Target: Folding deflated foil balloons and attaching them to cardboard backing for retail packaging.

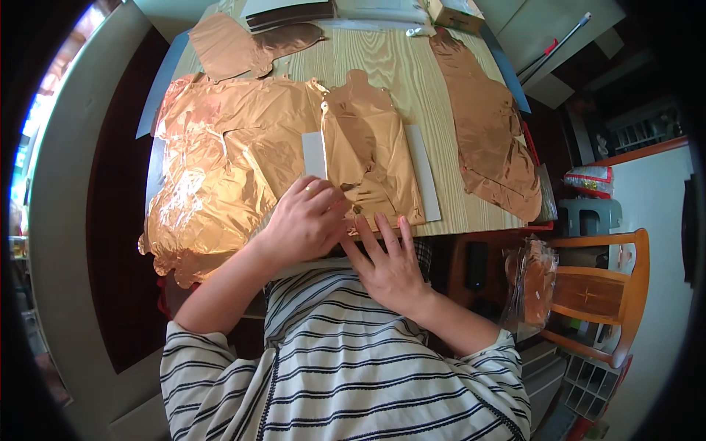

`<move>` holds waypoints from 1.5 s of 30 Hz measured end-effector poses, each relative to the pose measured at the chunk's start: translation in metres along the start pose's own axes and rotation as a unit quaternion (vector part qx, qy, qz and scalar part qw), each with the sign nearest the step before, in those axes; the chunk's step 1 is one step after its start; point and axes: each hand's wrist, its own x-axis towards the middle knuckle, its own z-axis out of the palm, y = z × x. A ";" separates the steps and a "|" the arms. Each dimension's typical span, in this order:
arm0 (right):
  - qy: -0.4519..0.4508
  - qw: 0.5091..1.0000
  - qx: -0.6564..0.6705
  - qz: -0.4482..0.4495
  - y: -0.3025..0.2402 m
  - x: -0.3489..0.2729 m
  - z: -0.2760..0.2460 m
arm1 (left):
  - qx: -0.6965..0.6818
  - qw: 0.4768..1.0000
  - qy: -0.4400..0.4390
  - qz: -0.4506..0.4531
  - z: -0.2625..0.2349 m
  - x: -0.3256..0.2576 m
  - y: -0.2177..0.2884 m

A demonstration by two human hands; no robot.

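A copper-coloured foil balloon, uninflated and folded into a narrow panel, lies in front of me at the table's near edge. Beneath it, a pale card sticks out on both sides. My right hand rests with fingers spread, its fingertips on the foil's near edge. Curled at the panel's near left corner is my left hand; its fingertips are hidden, so what they hold cannot be made out. Left of the panel spreads a large crinkled copper foil balloon, partly under my left forearm.
Another flat foil balloon lies along the right side of the wood-grain table. A smaller foil piece is at the far left, near stacked dark-edged boards. Bagged foil hangs beside a wooden chair at right.
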 end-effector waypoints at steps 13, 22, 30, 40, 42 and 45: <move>-0.007 0.999 0.013 0.030 -0.002 0.006 0.000 | 0.100 0.994 -0.024 0.031 0.026 0.064 -0.031; -0.027 0.999 0.016 0.028 -0.001 0.007 -0.007 | 0.100 0.971 -0.216 0.022 0.063 0.097 -0.095; -0.040 0.998 0.027 0.039 -0.004 0.015 -0.019 | 0.212 0.973 -0.052 -0.079 0.039 0.097 -0.071; 0.097 0.901 0.251 0.340 0.059 -0.026 -0.095 | 0.029 0.988 -0.120 -0.088 0.032 -0.005 0.048; 0.029 0.874 0.301 0.380 0.071 -0.041 -0.091 | 0.058 0.989 -0.114 -0.079 0.034 -0.012 0.053; -0.031 0.745 0.489 0.453 0.078 -0.052 -0.071 | 0.109 0.989 -0.093 -0.039 0.040 -0.026 0.054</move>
